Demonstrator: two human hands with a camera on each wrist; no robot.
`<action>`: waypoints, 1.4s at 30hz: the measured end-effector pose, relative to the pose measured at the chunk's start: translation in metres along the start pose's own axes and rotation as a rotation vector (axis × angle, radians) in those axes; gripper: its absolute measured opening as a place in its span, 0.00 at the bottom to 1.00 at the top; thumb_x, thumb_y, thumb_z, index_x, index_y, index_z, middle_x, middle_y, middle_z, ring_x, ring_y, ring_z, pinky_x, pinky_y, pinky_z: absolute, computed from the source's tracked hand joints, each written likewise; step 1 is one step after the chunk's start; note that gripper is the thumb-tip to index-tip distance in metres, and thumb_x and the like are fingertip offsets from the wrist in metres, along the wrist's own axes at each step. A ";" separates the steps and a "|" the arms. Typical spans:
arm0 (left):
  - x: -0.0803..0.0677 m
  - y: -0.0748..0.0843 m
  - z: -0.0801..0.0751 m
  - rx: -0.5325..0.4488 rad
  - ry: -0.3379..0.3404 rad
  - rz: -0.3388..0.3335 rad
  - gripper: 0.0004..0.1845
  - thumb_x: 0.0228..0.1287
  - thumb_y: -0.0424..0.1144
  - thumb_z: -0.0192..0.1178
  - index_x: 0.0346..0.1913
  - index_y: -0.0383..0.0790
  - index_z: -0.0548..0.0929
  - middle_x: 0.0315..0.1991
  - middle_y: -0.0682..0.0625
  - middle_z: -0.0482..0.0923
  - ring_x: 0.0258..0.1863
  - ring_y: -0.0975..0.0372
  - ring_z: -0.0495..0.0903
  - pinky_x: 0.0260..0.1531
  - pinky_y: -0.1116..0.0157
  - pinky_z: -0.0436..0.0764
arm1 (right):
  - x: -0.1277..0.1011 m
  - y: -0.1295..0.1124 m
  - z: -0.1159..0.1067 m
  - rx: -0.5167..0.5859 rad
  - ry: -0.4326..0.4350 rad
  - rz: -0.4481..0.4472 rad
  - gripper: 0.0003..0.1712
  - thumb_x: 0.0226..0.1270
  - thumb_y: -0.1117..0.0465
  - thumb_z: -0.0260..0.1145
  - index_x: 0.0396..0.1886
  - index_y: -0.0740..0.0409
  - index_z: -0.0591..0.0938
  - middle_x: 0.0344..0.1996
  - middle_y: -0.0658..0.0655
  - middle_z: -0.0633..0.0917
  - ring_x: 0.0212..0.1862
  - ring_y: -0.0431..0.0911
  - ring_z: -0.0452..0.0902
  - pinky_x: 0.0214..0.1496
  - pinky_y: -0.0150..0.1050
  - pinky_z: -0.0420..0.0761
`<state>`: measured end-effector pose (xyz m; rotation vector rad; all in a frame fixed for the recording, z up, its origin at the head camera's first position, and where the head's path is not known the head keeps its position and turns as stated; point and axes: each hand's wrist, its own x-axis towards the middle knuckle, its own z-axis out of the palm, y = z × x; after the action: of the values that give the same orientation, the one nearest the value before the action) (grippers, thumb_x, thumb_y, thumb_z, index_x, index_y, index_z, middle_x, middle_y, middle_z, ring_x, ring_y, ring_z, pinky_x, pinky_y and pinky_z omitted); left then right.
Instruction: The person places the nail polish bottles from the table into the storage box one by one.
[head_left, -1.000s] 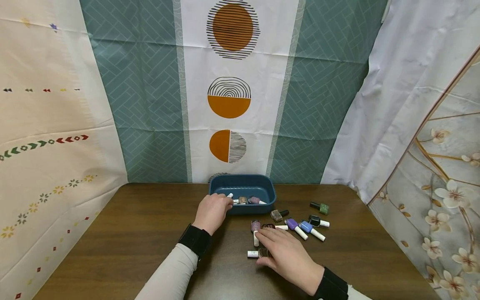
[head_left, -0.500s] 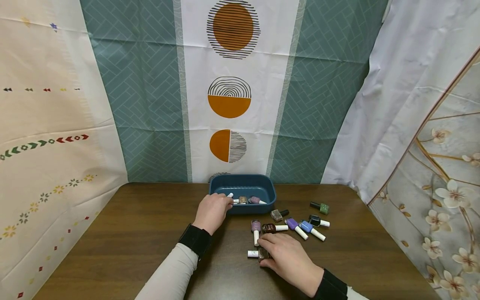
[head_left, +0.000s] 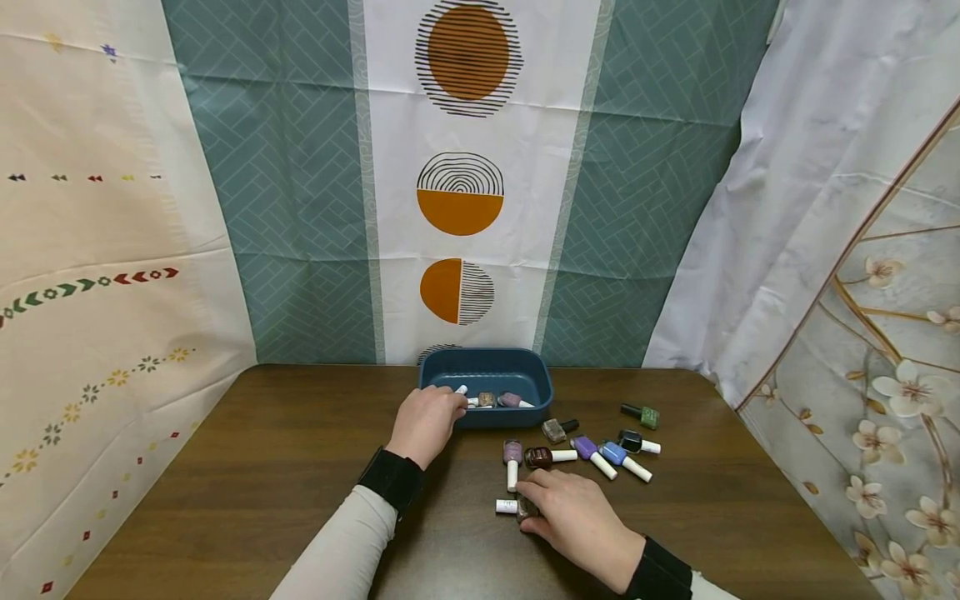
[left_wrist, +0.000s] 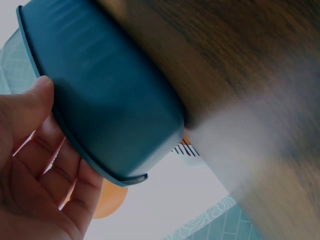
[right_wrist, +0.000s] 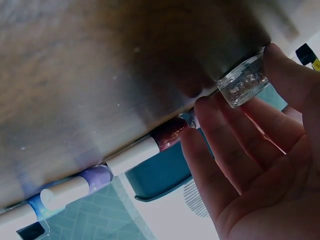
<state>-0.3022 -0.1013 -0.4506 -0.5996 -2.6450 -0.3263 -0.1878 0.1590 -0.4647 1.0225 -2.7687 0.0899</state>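
My left hand [head_left: 438, 412] grips the front left rim of a dark blue tray [head_left: 486, 367] at the table's far middle. In the left wrist view my thumb [left_wrist: 30, 100] lies against the tray's outer wall [left_wrist: 110, 100]. Three nail polish bottles [head_left: 491, 400] lie inside the tray. Nearer to me, my right hand [head_left: 528, 502] pinches a clear bottle of glitter polish [head_left: 525, 507] lying on the table, its white cap pointing left. The right wrist view shows that bottle [right_wrist: 245, 85] between my thumb and curled fingers [right_wrist: 215, 140].
Loose bottles lie right of the tray on the brown table [head_left: 247, 467]: pink [head_left: 512, 452], dark red [head_left: 537, 457], purple [head_left: 583, 448], blue [head_left: 611, 452], black [head_left: 628, 440], green [head_left: 648, 417], brown glitter [head_left: 553, 431]. Patterned cloth hangs on three sides.
My right hand has drawn back toward me, uncovering the dark red bottle, and curled its fingers onto the glitter bottle. The left hand has stayed on the tray.
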 end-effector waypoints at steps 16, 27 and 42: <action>0.000 -0.001 -0.001 -0.004 0.006 0.005 0.03 0.72 0.39 0.77 0.43 0.45 0.96 0.32 0.53 0.88 0.33 0.57 0.83 0.41 0.57 0.84 | -0.002 -0.002 -0.001 0.020 0.000 0.009 0.24 0.68 0.49 0.84 0.59 0.52 0.91 0.46 0.46 0.89 0.45 0.39 0.85 0.44 0.42 0.87; 0.000 0.001 -0.003 -0.011 -0.003 -0.004 0.03 0.72 0.39 0.77 0.44 0.45 0.96 0.34 0.52 0.89 0.35 0.56 0.85 0.42 0.57 0.84 | -0.004 -0.001 -0.001 0.051 0.005 0.004 0.23 0.68 0.50 0.84 0.58 0.53 0.91 0.45 0.46 0.89 0.44 0.37 0.83 0.42 0.40 0.86; 0.000 -0.001 -0.003 -0.007 0.013 0.012 0.03 0.72 0.39 0.77 0.43 0.46 0.96 0.34 0.52 0.89 0.34 0.56 0.85 0.41 0.58 0.83 | 0.005 0.010 -0.022 -0.008 0.163 -0.024 0.23 0.66 0.51 0.86 0.56 0.55 0.91 0.44 0.48 0.89 0.43 0.41 0.86 0.42 0.42 0.87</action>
<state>-0.3020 -0.1031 -0.4481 -0.6131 -2.6284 -0.3347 -0.1948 0.1663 -0.4420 0.9989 -2.6074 0.1524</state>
